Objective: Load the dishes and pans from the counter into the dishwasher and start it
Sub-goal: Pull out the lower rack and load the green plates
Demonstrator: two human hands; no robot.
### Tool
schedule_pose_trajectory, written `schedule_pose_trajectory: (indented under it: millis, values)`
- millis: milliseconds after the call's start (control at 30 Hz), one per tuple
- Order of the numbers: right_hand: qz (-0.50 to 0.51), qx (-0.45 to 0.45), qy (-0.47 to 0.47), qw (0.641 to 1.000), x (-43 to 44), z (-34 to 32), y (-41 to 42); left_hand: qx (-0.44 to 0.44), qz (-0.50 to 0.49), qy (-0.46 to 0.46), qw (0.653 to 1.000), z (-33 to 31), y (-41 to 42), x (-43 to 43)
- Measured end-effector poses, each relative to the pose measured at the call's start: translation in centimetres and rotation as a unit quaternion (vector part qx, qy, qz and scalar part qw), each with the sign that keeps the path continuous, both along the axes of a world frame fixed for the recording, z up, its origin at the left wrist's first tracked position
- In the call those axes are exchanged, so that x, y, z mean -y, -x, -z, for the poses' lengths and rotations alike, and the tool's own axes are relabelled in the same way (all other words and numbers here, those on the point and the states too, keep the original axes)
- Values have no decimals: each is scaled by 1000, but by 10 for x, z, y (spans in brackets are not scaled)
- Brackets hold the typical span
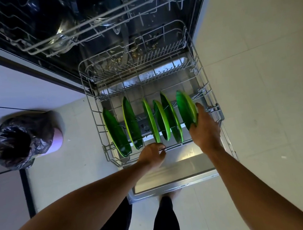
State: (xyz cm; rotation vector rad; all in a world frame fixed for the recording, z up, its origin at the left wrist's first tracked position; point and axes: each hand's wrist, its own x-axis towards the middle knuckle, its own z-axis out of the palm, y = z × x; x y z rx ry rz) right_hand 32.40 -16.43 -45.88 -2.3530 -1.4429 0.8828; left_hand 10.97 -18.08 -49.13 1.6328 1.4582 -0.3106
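Lower rack (90, 96) drawn out over the open dishwasher door (174, 177). Green plates (116, 131) stand on edge in a row across its front. Right hand (204, 127) grips the rightmost plate (184, 106), which is upright in the rack. Left hand (152, 155) is at the rack's front rail with fingers curled by the wire; whether it holds the wire cannot be told. Bag-lined bin (15, 142) stands left of the rack.

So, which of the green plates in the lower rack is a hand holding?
The rightmost round green plate in the grey wire lower rack: the right hand grips its edge. No hand holds the other five.
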Motion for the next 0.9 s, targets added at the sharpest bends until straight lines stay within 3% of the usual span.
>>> schedule_pose_trajectory:
  millis: [267, 533, 900]
  values:
    - [-71, 26, 15, 997, -5, 28, 25, 2, -17, 37, 999, 7, 6, -11]
    - [-111, 7, 93, 989, -42, 48, 15, 16, -2, 41, 999, 8, 8, -16]
    - [-26, -65, 165, 984, -43, 45, 9, 24, 6, 56, 998, 7, 9, -16]
